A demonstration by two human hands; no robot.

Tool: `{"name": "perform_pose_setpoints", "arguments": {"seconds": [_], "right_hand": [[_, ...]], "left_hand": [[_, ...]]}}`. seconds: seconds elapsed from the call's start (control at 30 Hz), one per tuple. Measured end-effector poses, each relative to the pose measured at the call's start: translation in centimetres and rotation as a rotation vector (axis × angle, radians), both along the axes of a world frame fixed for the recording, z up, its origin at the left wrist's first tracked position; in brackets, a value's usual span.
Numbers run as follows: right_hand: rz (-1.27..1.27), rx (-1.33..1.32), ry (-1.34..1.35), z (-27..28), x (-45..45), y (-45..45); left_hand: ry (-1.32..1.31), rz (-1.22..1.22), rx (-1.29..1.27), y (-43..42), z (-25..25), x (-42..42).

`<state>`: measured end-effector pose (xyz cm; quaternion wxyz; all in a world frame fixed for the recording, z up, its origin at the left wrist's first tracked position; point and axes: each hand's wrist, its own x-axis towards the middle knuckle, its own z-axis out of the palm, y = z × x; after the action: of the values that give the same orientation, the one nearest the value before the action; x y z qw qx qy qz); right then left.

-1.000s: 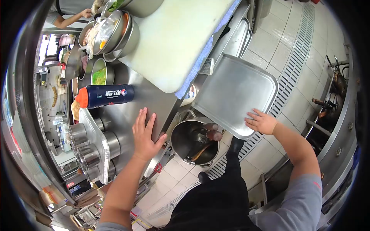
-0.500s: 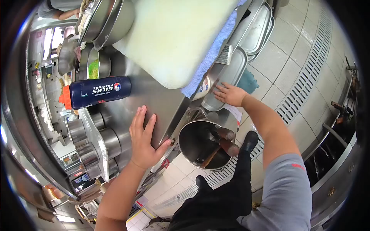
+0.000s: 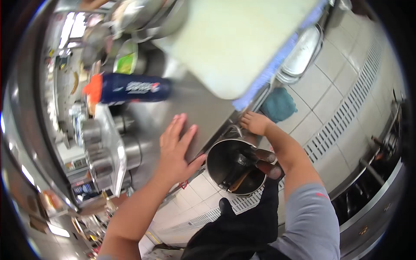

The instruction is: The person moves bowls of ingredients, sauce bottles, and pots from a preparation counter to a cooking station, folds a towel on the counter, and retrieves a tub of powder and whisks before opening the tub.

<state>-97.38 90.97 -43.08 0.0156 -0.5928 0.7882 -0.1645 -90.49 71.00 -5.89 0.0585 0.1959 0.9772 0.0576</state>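
Observation:
My left hand [image 3: 175, 151] lies open on the steel counter [image 3: 199, 102], fingers spread and thumb near the front edge. Low at that edge, my right hand [image 3: 255, 123] has its fingers bent against the counter's front, with nothing visible in them. Just below it is a deep metal pot [image 3: 212, 160] holding several utensils. Two thick brown handles [image 3: 264, 162] stick out of the pot. A dark blue bottle [image 3: 134, 88] with an orange cap lies beyond my left hand.
A white cutting board [image 3: 234, 47] rests on a blue towel [image 3: 277, 65]. Metal bowls [image 3: 173, 21] stand behind it. Metal trays [image 3: 301, 52] and a teal cloth [image 3: 278, 105] are to the right. Steel containers [image 3: 130, 151] sit at left. A slotted drain [image 3: 346, 104] crosses the tiled floor.
My right hand has moved in toward the counter's front. The grey tray and white container by it have gone from sight. My left hand stays on the counter as the view shifts.

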Motion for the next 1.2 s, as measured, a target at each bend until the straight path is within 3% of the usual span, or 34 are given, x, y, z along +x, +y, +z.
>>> {"name": "perform_pose_setpoints", "arguments": {"seconds": [0.07,0.17,0.23,0.27,0.3,0.37,0.4,0.43,0.47,0.53,0.63,0.7,0.77,0.83,0.87,0.93,1.0,1.2], "right_hand": [[-0.107,-0.188,0.066,1.8,0.3,3.4],[-0.21,0.029,-0.129,5.9,1.8,10.8],[-0.45,0.241,-0.245,6.4,4.9,16.9],[-0.609,0.497,-0.47,9.0,6.1,19.4],[-0.737,0.486,-0.463,11.2,8.5,22.5],[-0.902,0.491,-0.429,7.7,14.1,30.6],[-1.034,0.55,-0.548,10.7,16.1,31.7],[-1.076,0.458,-0.483,11.1,19.2,33.7],[-1.122,0.578,-0.603,14.1,21.0,34.2],[-1.151,0.506,-0.477,18.7,25.6,33.6],[-1.257,0.54,-0.471,24.1,30.6,28.5],[-1.264,0.508,-0.494,27.9,32.7,23.5],[-1.235,0.436,-0.528,31.2,33.8,17.7],[-1.188,0.295,-0.582,34.2,33.7,10.8],[-1.157,0.233,-0.616,36.5,33.0,6.4],[-0.979,0.223,-0.537,39.4,30.9,-1.3],[-0.771,-0.064,-0.452,43.3,28.2,-9.7],[-0.68,-0.208,-0.384,53.7,20.8,-28.8]], "left_hand": [[-0.013,0.025,0.018,0.4,0.5,0.0],[0.0,0.039,0.076,-0.1,1.2,0.1],[0.01,0.056,0.081,-0.2,1.5,0.6],[0.022,0.05,0.096,-0.3,1.6,0.8],[0.06,0.06,0.108,-0.3,1.6,1.0],[0.045,0.052,0.136,-0.7,1.4,1.1],[0.071,0.056,0.15,-0.9,1.4,1.2],[0.047,0.057,0.164,-1.0,1.3,1.5],[0.026,0.057,0.182,-1.1,1.3,1.7],[0.065,0.057,0.212,-1.1,1.2,1.9],[0.055,0.051,0.228,-1.3,2.1,2.4],[-0.273,0.107,0.426,-1.0,3.9,4.1],[-0.308,-0.012,0.773,-3.0,6.2,8.9],[-0.64,-0.138,0.841,-7.1,11.1,13.8],[-0.524,-0.185,0.941,-9.5,10.7,17.1],[-0.602,-0.117,0.988,-15.4,10.9,22.2],[-0.635,0.049,0.991,-21.3,11.4,26.3],[-0.087,0.423,1.053,-34.3,17.7,31.6]]}}
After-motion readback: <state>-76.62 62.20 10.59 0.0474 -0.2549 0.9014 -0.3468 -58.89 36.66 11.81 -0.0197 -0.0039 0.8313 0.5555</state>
